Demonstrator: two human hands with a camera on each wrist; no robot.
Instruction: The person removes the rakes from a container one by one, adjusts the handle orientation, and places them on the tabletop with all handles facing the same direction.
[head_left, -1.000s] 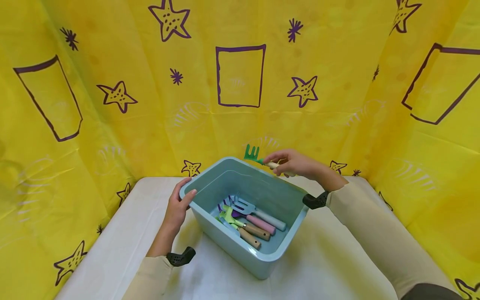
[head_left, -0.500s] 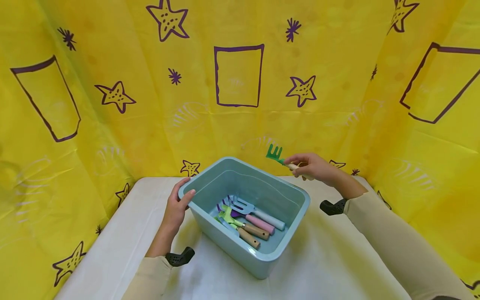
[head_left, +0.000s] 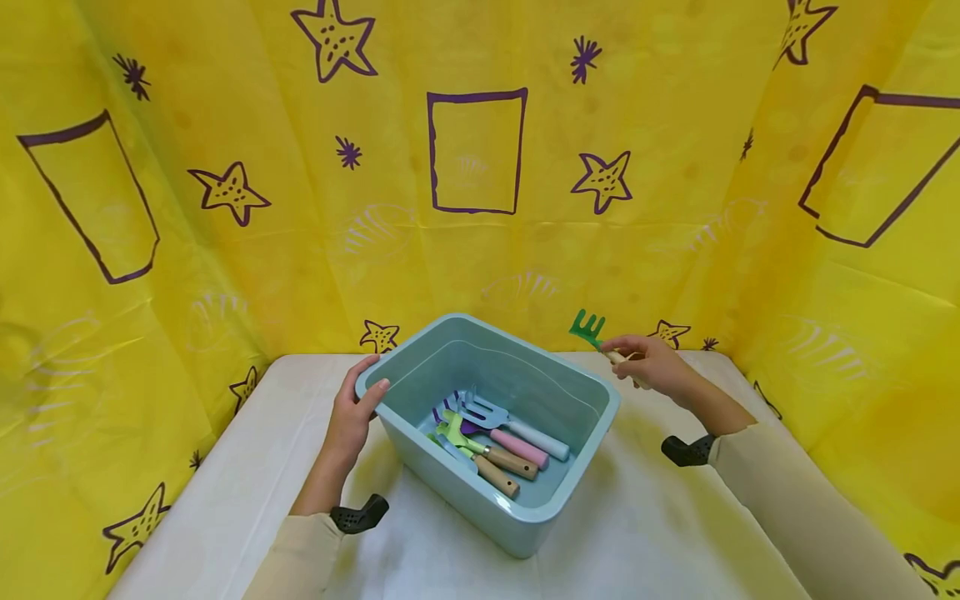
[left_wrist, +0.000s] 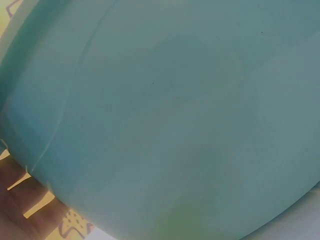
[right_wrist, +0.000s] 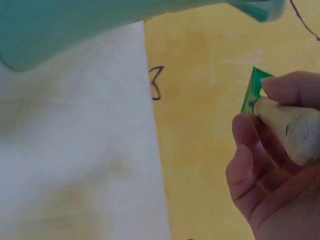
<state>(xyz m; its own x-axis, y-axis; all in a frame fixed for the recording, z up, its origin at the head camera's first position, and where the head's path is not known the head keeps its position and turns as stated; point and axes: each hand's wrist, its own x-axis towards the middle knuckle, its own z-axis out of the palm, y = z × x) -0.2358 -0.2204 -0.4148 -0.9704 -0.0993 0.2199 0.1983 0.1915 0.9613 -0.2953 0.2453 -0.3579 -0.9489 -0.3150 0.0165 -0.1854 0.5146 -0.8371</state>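
Observation:
A small garden rake, with green tines and a pale wooden handle, is held in the air by my right hand. Thumb and fingers pinch the handle to the right of the bin's far side. My left hand grips the left corner of the light blue plastic bin, thumb over the rim and fingers outside. In the left wrist view the bin wall fills most of the picture, beside the fingers.
Inside the bin lie several garden tools: a light blue fork, a pink handle joined to a purple head, a light green tool and wooden handles. A white-covered table bears the bin. Yellow patterned cloth hangs behind.
My right hand has carried the green rake to the right and lower, from above the bin's far rim to beyond its right side. The left hand keeps its grip.

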